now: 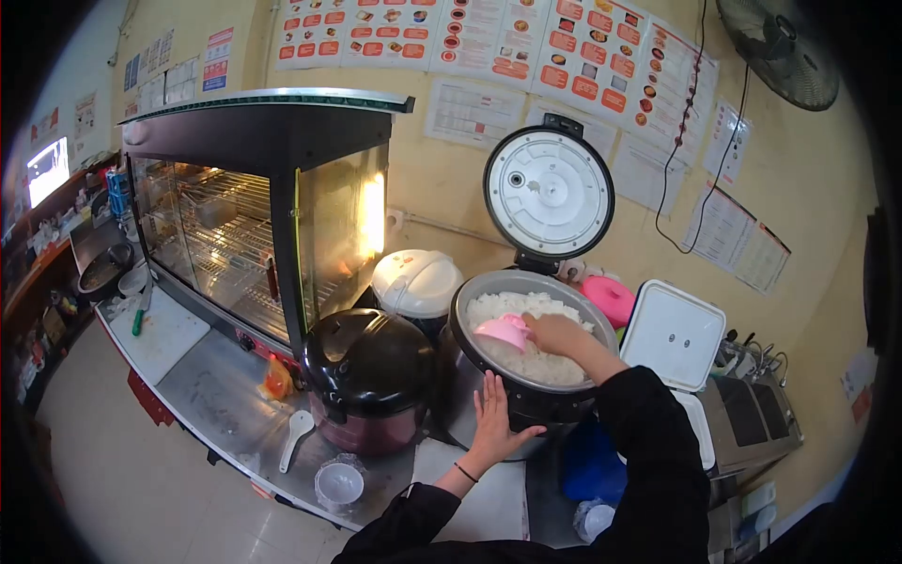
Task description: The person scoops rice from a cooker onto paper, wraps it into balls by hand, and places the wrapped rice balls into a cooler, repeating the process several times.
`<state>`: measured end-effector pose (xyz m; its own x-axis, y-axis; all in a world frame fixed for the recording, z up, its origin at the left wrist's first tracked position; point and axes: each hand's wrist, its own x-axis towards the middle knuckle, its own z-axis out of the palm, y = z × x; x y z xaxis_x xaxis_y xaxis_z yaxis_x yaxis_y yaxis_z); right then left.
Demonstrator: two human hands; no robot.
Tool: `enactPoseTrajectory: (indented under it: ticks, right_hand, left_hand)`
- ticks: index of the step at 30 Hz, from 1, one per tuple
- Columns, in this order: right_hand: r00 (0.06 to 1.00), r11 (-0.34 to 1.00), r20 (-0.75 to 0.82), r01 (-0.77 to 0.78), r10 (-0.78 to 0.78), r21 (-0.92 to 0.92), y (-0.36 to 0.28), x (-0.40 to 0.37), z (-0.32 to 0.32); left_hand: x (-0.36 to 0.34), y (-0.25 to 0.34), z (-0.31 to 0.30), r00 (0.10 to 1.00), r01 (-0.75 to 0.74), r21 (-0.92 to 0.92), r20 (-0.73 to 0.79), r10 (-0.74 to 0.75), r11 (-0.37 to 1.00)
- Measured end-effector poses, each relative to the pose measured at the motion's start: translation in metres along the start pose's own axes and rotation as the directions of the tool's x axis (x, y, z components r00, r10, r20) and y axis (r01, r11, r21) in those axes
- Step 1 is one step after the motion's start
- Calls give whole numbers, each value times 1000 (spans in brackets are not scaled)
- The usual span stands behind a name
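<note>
One pink scoop [505, 331] down in the white rice [526, 305], inside the open cooker [531, 399] at the steel counter's [221, 404] back edge! Right hand [556, 335] on it, fingers closed around the scoop's near end, knuckles just above the grains. And the left hand [498, 428]: open, thumb stretched wide, the fingers slightly apart and upright against the cooker's front. Behind, the raised lid [550, 193] stands tall. Beside the cooker, a shut black rice cooker [371, 367]; nearer the front edge, a white spoon [296, 440] and a bowl [339, 483]. Far left corner: green-handled knife [141, 312] on a white board [164, 338].
</note>
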<state>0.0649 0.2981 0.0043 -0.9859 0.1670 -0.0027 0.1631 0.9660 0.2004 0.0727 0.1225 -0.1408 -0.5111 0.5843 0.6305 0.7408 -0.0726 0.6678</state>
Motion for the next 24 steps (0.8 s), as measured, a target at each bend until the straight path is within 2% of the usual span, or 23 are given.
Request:
enactPoseTrajectory:
  ticks: [6, 9, 13, 16, 19, 24]
  right_hand:
    - [992, 997, 122, 30, -38, 69, 8, -41, 7]
    - [971, 984, 185, 128, -150, 127, 27, -47, -9]
    - [1000, 995, -18, -12, 11, -99, 23, -34, -30]
    - [934, 979, -343, -152, 97, -135, 30, -4, -5]
    - [953, 965, -293, -144, 75, -221, 35, 14, 19]
    - [990, 991, -139, -40, 22, -131, 2, -4, 13]
  left_hand:
    - [-1, 2, -4, 1000, 2, 57, 15, -3, 998]
    - [-2, 2, -3, 999, 22, 82, 24, -24, 996]
    - [-4, -2, 1, 1000, 13, 65, 1, -13, 998]
    - [-4, 1, -1, 999, 30, 99, 21, -33, 995]
    - [-4, 1, -1, 999, 36, 78, 24, -38, 996]
    - [-4, 0, -1, 999, 36, 82, 27, -38, 996]
